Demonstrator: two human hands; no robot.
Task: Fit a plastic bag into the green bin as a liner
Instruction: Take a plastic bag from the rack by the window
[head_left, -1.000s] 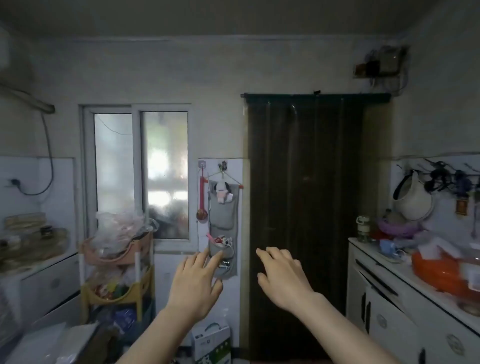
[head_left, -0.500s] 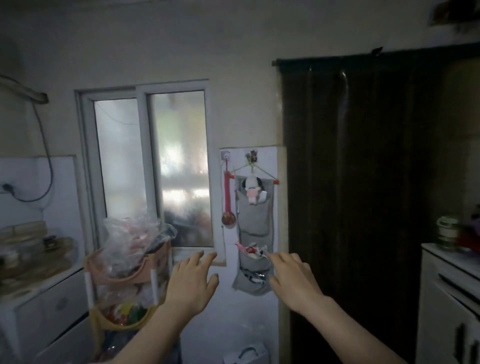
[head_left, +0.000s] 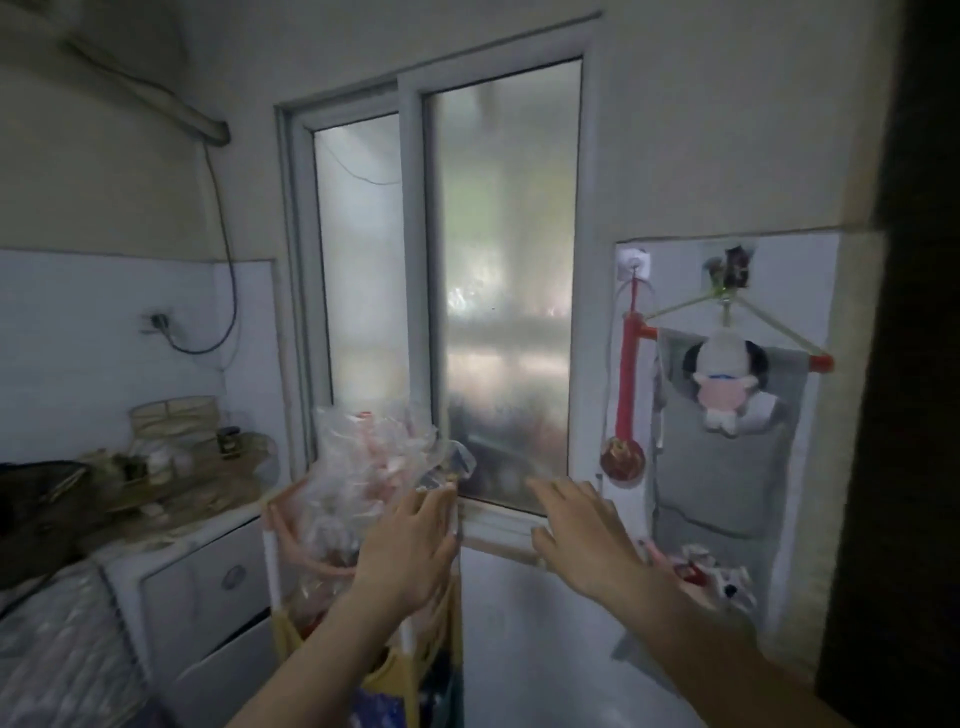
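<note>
The step in hand looks like fetching a bag: the green bin is nowhere in view, and both hands are raised toward a heap of crumpled clear plastic bags (head_left: 374, 462) piled on the top tier of a pink and yellow rack (head_left: 283, 525) below the window (head_left: 452, 291). The left hand (head_left: 410, 551) is at the heap's right edge, fingers (head_left: 441, 506) spread and apparently touching plastic, gripping nothing. The right hand (head_left: 582, 540) hovers just beside it, open and empty, in front of the sill. The next move probably calls for pinching a single bag and pulling it free without dragging out the rest. The heap is a shapeless bundle standing roughly upright; no bag's mouth or long axis can be made out.
</note>
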